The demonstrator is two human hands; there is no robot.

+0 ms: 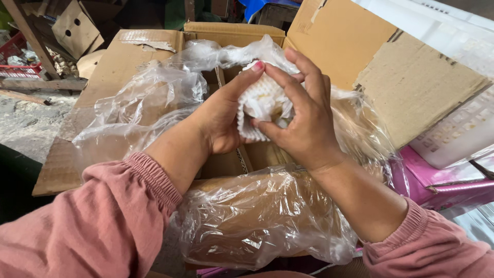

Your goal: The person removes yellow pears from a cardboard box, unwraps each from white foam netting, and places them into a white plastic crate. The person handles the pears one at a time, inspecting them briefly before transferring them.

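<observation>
Both hands hold a white foam net sleeve (260,105) over an open cardboard box (339,36). My left hand (221,116) grips it from the left, thumb tip up on its top edge. From the right, my right hand (303,118) wraps its fingers over the sleeve. Something pale yellow shows inside the sleeve; I cannot tell what it is. A clear plastic liner (257,216) bulges out of the box below and behind my hands. Both arms wear dusty pink sleeves.
The box flaps spread left (110,72) and right (411,87). A pink box (437,183) and a white crate (463,128) stand at the right. Wooden beams, a red crate (18,56) and another cardboard box (74,25) lie at the back left on a concrete floor.
</observation>
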